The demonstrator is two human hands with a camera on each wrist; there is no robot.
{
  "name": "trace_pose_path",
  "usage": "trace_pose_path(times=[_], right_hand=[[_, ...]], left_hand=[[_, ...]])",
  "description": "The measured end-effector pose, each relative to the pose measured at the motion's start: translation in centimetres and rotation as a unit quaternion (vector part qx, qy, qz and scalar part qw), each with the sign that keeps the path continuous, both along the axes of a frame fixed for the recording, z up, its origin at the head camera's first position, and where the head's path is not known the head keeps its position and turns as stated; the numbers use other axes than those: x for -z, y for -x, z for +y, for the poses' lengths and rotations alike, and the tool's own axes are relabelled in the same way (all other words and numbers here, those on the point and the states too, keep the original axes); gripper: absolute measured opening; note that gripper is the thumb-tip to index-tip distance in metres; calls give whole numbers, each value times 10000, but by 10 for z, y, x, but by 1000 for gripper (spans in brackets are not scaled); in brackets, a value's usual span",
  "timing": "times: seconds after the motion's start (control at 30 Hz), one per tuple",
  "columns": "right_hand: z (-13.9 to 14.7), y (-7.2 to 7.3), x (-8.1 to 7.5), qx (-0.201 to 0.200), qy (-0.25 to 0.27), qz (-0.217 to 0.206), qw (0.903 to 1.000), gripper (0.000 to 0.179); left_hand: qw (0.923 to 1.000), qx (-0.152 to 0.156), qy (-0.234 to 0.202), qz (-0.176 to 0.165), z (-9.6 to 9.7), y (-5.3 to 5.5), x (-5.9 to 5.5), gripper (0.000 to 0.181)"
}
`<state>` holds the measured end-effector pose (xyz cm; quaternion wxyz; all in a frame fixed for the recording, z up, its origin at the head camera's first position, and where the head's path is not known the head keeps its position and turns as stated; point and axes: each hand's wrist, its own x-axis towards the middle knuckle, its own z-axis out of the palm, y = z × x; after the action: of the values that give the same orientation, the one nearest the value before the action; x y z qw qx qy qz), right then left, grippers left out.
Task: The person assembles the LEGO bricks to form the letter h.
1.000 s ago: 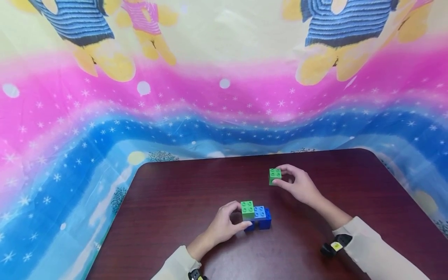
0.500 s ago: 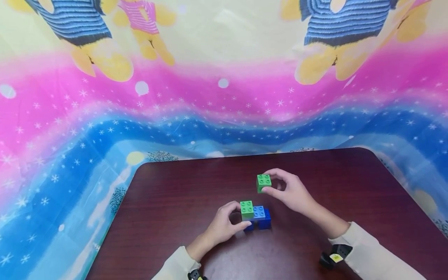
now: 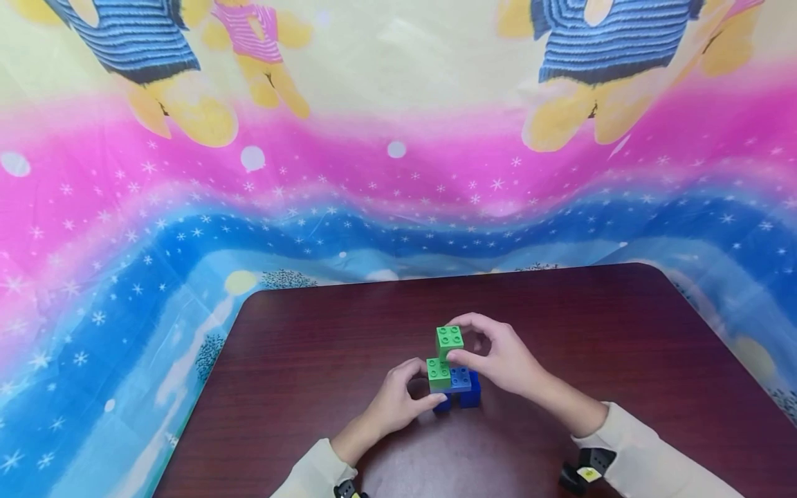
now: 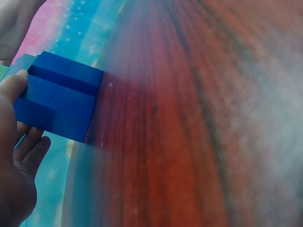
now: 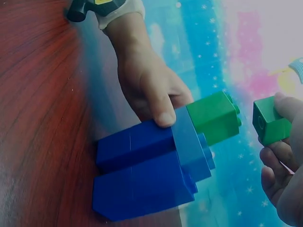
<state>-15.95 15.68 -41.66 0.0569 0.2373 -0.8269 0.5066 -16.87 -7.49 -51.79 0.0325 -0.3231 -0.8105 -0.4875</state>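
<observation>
Several toy building blocks form a small structure on the dark wooden table (image 3: 349, 325). Two dark blue columns (image 5: 142, 184) stand side by side, each of stacked blocks. A light blue block (image 5: 191, 146) bridges their tops, and a green block (image 3: 438, 375) sits on its left end. My left hand (image 3: 395, 399) grips the structure from the left, thumb on the near face of a dark blue column. With thumb and fingers my right hand (image 3: 506, 356) pinches a second green block (image 5: 267, 120). A gap shows between this block and the structure in the right wrist view.
A printed cloth (image 3: 398, 187) hangs behind the table and along its sides. Dark straps (image 3: 588, 470) with wrist cameras sit at both pale sleeves (image 3: 654, 449). Table surface surrounds the structure.
My right hand has carried its green block left and toward me, from the right rear to above the structure. The left hand and the structure have stayed in place.
</observation>
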Motion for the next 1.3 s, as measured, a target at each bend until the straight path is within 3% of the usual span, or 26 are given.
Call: trace_pose_path(times=[0.37, 1.3], right_hand=[[-12, -4, 7, -266, 130, 194, 9994, 39], [-15, -9, 20, -211, -209, 496, 9983, 36]], left_hand=[[10000, 25, -14, -64, 0, 0, 1, 30], [9997, 77, -95, -191, -1, -1, 2, 29]])
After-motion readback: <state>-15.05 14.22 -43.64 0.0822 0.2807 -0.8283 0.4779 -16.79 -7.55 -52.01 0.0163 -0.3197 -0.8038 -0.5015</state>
